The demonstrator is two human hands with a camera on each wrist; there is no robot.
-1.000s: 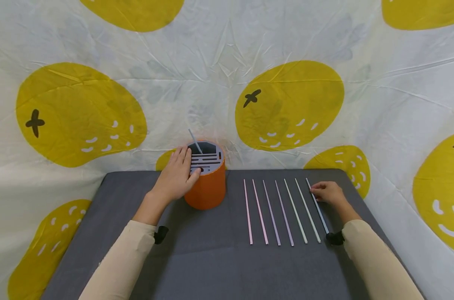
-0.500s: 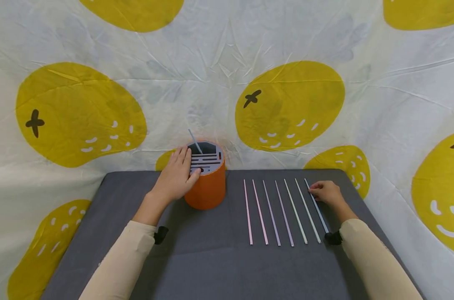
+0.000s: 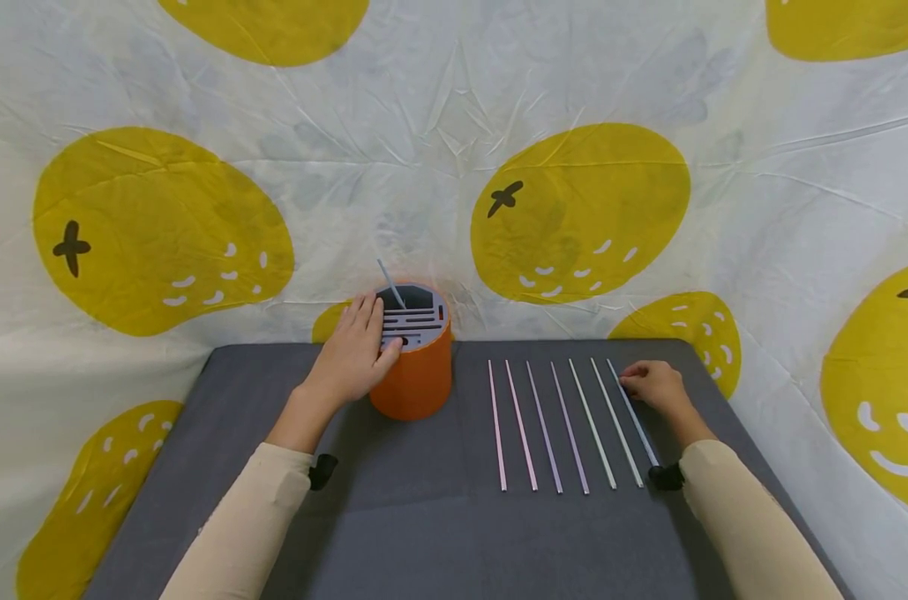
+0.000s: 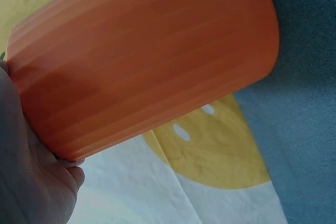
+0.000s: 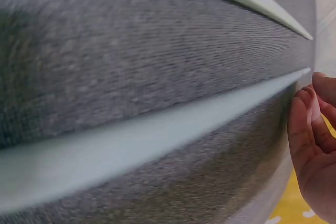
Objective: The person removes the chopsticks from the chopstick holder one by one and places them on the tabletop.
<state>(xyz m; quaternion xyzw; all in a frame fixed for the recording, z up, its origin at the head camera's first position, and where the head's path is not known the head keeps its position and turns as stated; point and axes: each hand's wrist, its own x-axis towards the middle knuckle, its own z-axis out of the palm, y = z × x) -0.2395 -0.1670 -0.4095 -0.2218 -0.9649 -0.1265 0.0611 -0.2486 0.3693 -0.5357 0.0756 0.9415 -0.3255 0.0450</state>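
A round orange holder (image 3: 411, 387) with a grey slotted top (image 3: 424, 333) stands at the back of the table. My left hand (image 3: 352, 350) rests on its left rim, fingers laid fairly straight over the top. In the left wrist view, the same hand (image 4: 39, 177) lies against the rim end. One pale blue stick (image 3: 388, 279) leans in the holder's large rear opening. My right hand (image 3: 655, 385) is beside the far end of the rightmost pale blue stick (image 3: 634, 417), which lies on the table. In the right wrist view, its bent fingertips (image 5: 302, 100) are close to that stick, not around it.
Several thin sticks lie in a near-parallel row left of the blue one: pink (image 3: 496, 425), purple (image 3: 544, 425) and pale green (image 3: 592, 425). A dark grey cloth (image 3: 409, 533) covers the table. Behind hangs a white curtain (image 3: 394, 100) with yellow fruit prints.
The far end of the rightmost blue stick has shifted slightly left, and the right hand moved a little left along with it. The left hand and the holder have stayed in place.
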